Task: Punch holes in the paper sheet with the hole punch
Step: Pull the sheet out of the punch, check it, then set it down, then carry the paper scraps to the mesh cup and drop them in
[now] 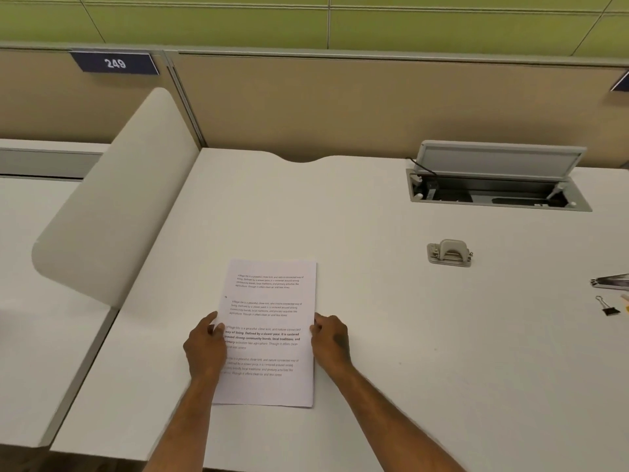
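1. The paper sheet lies flat on the white desk. The left hand holds its left edge and the right hand holds its right edge; the fingers of both are drawn in narrow on the sheet's margins, though whether they pinch it or only press it down I cannot tell.
2. The hole punch stands well apart from the sheet, beyond it and to its right, untouched. Bringing the two together probably comes next.
3. Risk: if one hand lets go to reach for the punch, the sheet may slide or swing askew on the smooth desk, leaving the holes crooked.
4. Risk: lifting a single thin sheet by both edges may bow or crease it, so it could jam or fold in the punch's slot.
5. Risk: a binder clip and a metal tool, right of the punch, could be knocked by a wide reach.
6. Risk: fed too shallow, the holes would tear out at the margin.
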